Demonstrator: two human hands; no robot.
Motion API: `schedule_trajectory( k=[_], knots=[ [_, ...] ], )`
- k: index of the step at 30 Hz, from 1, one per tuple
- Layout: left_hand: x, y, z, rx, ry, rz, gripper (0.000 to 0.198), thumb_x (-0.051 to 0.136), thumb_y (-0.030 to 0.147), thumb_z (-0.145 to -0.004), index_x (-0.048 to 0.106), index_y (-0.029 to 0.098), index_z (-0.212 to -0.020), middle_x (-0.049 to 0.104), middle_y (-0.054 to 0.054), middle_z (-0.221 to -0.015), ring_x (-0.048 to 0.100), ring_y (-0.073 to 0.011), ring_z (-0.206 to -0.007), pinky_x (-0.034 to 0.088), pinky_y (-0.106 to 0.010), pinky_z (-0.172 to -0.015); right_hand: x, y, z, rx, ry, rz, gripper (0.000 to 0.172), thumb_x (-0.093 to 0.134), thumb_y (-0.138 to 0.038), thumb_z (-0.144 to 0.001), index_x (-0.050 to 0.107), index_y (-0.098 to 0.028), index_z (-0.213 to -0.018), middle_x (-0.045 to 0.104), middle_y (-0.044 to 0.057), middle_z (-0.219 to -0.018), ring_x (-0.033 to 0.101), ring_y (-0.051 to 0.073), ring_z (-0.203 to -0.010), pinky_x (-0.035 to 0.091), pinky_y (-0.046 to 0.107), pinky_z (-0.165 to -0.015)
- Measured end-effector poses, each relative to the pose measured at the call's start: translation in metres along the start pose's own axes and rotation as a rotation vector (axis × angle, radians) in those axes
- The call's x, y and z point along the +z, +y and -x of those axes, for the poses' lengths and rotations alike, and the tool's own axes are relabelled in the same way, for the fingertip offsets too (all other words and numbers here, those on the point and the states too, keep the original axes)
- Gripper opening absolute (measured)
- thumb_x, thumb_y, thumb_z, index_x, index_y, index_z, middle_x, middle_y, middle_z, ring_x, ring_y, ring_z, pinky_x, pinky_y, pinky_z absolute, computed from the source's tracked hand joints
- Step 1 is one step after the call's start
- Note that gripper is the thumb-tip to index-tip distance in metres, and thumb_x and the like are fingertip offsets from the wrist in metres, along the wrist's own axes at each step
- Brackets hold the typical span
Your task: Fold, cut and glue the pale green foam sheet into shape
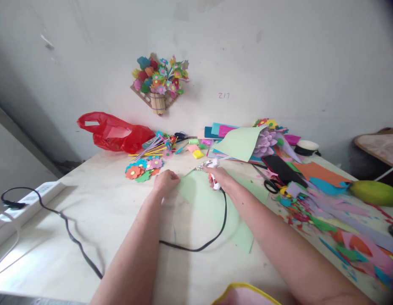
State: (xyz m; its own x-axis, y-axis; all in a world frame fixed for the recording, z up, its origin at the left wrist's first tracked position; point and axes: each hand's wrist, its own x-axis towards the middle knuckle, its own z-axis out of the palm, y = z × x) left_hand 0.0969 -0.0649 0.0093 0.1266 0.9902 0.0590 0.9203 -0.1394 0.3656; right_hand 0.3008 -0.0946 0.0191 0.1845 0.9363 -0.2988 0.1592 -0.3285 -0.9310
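Observation:
My right hand (217,175) is wrapped round a white glue gun (214,163), whose tip points left along the upper edge of a light green sheet (212,203). From the gun's handle a black cord (225,220) loops down across the sheet and under my left forearm. My left hand (166,182) is closed, its fingertips pinching the sheet's left corner. The sheet lies on the pale table (132,250). Left of that hand are several paper flowers (142,169) in orange, blue, pink and green.
A red plastic bag (116,133) and yellow sticks (148,150) lie at the back left. On the right are a rolled green sheet with a purple flower (265,142), black-handled scissors (271,185), a phone (283,170) and colourful scraps (352,250). A power strip (27,205) sits far left.

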Motion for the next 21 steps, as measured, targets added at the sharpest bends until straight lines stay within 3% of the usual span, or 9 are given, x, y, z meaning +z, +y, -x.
schedule_trajectory(
  k=[8,21],
  knots=[
    [0.001,-0.001,0.0,-0.003,0.001,-0.006,0.017,0.053,0.029,-0.063,0.064,0.022,-0.074,0.067,-0.001,-0.081,0.058,-0.0155,-0.079,0.039,-0.021,-0.066,-0.005,0.003,-0.006,-0.006,0.094,-0.068,0.033,0.06,-0.044,-0.066,0.051,-0.013,-0.07,0.044,-0.005,-0.038,0.043,0.01,-0.029,0.036,0.021,-0.028],
    [0.001,-0.001,0.002,-0.006,0.008,0.012,0.017,0.053,0.03,-0.063,0.064,0.021,-0.074,0.067,-0.001,-0.078,0.059,-0.0152,-0.077,0.039,-0.021,-0.064,0.003,-0.001,0.007,-0.018,-0.088,-0.001,0.033,0.058,-0.046,-0.067,0.052,-0.013,-0.071,0.045,-0.004,-0.038,0.044,0.009,-0.03,0.036,0.02,-0.028]
  ],
)
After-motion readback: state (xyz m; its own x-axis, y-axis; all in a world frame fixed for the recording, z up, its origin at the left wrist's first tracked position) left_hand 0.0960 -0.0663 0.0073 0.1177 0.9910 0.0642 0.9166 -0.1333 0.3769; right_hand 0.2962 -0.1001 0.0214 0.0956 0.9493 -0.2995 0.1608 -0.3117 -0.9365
